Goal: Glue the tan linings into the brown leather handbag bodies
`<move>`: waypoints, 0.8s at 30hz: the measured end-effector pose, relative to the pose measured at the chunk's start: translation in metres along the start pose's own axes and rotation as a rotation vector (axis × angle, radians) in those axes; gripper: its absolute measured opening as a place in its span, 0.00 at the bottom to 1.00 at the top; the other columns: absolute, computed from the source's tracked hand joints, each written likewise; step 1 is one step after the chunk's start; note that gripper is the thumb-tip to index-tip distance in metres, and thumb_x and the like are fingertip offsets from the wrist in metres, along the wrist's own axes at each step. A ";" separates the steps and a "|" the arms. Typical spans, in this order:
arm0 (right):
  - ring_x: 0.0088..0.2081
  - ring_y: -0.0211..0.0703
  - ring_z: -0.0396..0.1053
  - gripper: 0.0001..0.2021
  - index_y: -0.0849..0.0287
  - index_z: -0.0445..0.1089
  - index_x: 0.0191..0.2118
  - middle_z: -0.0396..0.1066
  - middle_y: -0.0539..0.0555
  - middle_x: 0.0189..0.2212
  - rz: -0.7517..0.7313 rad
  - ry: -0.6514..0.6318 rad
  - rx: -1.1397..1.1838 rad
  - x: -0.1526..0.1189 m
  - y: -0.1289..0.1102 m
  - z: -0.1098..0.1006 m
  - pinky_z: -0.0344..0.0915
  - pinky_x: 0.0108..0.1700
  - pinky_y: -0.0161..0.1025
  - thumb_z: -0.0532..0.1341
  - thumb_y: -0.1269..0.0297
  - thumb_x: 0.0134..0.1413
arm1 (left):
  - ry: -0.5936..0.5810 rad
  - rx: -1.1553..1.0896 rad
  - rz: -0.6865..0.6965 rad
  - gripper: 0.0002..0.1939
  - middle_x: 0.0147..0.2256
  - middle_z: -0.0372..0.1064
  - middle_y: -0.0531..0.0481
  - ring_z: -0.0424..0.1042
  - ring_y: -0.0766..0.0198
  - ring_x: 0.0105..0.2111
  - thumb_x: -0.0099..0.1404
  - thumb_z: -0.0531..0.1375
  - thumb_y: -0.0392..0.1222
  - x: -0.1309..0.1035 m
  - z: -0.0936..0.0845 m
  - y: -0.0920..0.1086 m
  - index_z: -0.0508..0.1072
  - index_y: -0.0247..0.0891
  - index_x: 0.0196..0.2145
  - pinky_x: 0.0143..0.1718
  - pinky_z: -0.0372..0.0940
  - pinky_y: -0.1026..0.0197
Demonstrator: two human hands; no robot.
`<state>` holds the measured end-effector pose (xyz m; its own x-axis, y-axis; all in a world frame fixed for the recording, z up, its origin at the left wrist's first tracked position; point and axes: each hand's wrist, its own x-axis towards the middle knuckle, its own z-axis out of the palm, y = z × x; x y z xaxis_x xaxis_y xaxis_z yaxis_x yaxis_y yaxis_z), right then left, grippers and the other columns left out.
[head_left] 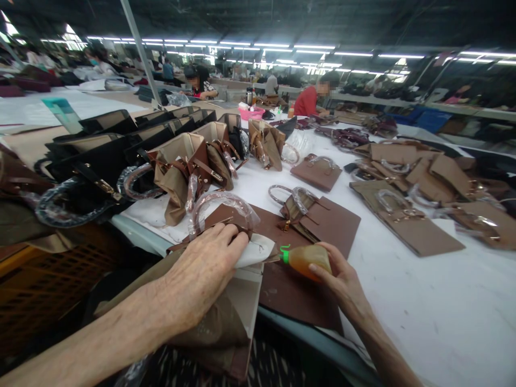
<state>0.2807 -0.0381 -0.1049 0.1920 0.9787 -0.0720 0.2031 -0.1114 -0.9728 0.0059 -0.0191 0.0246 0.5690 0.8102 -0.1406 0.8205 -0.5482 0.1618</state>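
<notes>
My right hand grips a squeeze bottle of amber liquid, lying nearly sideways. Its green nozzle points left, close to the edge of an unfinished brown handbag. My left hand is closed over that bag's upper edge, its fingertips partly hidden. A white flap sticks out beside those fingers. Just beyond rises a plastic-wrapped handle. Under the bottle, a brown panel lies at the table edge. Behind it rests another brown handbag with wrapped handles.
Brown and black handbags stand in rows at the left. Flat tan bag pieces cover the white table at the right. A yellow crate sits low at the left. Across the table a person in red bends over work.
</notes>
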 end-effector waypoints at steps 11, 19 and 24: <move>0.38 0.49 0.68 0.28 0.57 0.61 0.47 0.70 0.53 0.37 0.027 0.037 0.074 -0.007 0.006 0.009 0.66 0.41 0.40 0.67 0.53 0.41 | -0.044 -0.034 -0.022 0.14 0.46 0.61 0.45 0.60 0.54 0.46 0.59 0.51 0.29 -0.001 -0.006 0.006 0.64 0.36 0.43 0.48 0.61 0.50; 0.36 0.51 0.70 0.28 0.56 0.62 0.46 0.72 0.54 0.35 0.077 0.040 0.036 -0.009 0.002 0.002 0.67 0.34 0.41 0.66 0.50 0.40 | -0.025 0.006 0.001 0.16 0.46 0.61 0.45 0.60 0.54 0.46 0.58 0.51 0.28 -0.002 -0.005 0.003 0.63 0.37 0.44 0.47 0.62 0.51; 0.34 0.51 0.70 0.27 0.57 0.64 0.45 0.73 0.54 0.34 0.098 -0.017 -0.001 -0.017 -0.004 -0.004 0.67 0.30 0.39 0.66 0.49 0.40 | -0.007 0.020 0.009 0.15 0.45 0.61 0.45 0.60 0.54 0.45 0.58 0.51 0.27 -0.004 0.000 0.003 0.63 0.37 0.43 0.47 0.62 0.51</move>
<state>0.2807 -0.0549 -0.0987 0.1948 0.9659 -0.1704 0.1853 -0.2068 -0.9607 0.0064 -0.0241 0.0254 0.5766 0.8038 -0.1463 0.8163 -0.5594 0.1437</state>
